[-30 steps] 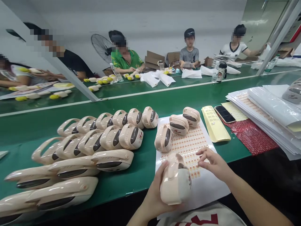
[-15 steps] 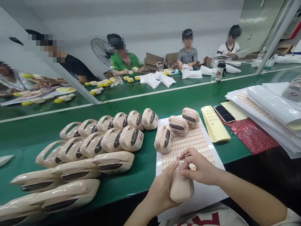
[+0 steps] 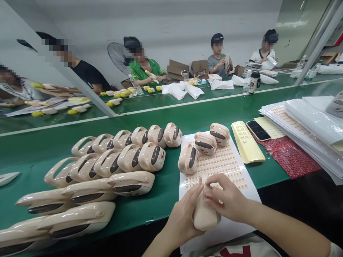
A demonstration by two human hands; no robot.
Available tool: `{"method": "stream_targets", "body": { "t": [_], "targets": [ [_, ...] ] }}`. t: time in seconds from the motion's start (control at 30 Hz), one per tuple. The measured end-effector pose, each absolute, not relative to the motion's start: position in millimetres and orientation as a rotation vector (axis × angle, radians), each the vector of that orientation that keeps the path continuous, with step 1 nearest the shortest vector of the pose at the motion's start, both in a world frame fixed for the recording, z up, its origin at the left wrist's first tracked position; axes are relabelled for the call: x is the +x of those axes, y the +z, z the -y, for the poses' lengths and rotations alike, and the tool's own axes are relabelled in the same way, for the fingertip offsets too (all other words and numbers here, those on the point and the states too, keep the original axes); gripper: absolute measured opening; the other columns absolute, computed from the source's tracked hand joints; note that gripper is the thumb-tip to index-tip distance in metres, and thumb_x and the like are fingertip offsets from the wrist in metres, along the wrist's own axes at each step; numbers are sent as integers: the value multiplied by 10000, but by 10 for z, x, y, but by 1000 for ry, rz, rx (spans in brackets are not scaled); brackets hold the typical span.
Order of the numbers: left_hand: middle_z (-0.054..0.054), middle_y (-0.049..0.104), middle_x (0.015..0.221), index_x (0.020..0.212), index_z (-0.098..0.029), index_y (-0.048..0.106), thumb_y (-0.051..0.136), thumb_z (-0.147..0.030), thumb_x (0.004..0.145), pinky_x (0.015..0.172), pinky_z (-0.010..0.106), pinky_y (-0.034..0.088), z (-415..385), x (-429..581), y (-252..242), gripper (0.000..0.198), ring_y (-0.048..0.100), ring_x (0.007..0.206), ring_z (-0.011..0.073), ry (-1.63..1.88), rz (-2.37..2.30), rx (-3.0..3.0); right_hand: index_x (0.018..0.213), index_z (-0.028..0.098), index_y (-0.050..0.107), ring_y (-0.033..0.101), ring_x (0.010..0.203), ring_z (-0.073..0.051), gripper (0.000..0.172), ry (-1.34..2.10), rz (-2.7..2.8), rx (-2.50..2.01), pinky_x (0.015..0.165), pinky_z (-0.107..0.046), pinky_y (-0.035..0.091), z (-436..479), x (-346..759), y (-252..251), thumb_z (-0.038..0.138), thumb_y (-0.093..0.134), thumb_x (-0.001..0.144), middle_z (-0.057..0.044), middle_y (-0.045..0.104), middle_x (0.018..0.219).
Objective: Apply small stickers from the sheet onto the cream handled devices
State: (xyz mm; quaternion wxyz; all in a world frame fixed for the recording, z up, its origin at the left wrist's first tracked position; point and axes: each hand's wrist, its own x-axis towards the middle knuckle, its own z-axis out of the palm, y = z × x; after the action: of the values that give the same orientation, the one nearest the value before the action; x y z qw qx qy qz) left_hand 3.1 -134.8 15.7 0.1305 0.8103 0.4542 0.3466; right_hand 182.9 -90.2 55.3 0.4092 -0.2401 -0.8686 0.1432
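A beige plastic casing (image 3: 205,216) with a loop handle is held over the near edge of a sticker sheet (image 3: 214,164). My left hand (image 3: 184,210) wraps round its left side, thumb up by the handle. Against the upper part of the casing, my right hand (image 3: 226,196) has its fingers bent and pinched together; whether something small is between them is hidden. Just beyond my hands, similar casings with dark windows stand on the sheet: one on the left (image 3: 188,159), one in the middle (image 3: 205,142) and one at the back (image 3: 219,134).
Rows of matching casings (image 3: 130,159) fill the green table (image 3: 150,114) to the left. On the right lie a yellow sticker sheet (image 3: 246,142), a phone (image 3: 258,130), red bubble wrap (image 3: 292,157) and stacked sheets (image 3: 308,125). Several co-workers sit across the table.
My right hand's fingers have shifted slightly down on the casing, which stays in my left hand. The view has turned a little; across the table, a co-worker in grey has lifted papers.
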Motion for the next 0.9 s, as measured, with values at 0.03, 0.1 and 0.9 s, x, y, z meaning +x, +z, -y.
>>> {"method": "stream_targets", "body": {
  "t": [0.03,0.1,0.9],
  "targets": [
    [152,551,1232,1386,-273,145,755,-92,417,739,390,555,1351,28,147,1159,582,1058,327,1018,-1315,2377,913,177,513,512,872,-187,94,245,2214,-616,845,-424,465,910,1833,548,157,501,823,-84,506,950],
    [171,552,1219,1389,-232,152,768,-139,434,767,400,548,1357,25,139,1141,576,1066,329,1046,-1285,2434,1019,170,479,502,895,-219,224,150,2223,-691,880,-504,430,919,1840,537,212,514,802,-102,495,977],
    [196,509,1276,1387,-150,173,669,-214,616,877,431,498,1382,58,116,919,476,1195,313,1127,-1304,2558,1117,244,523,397,1235,-188,270,1136,1927,-837,1041,-388,349,915,1709,418,251,337,921,-84,439,1269]
  ]
}}
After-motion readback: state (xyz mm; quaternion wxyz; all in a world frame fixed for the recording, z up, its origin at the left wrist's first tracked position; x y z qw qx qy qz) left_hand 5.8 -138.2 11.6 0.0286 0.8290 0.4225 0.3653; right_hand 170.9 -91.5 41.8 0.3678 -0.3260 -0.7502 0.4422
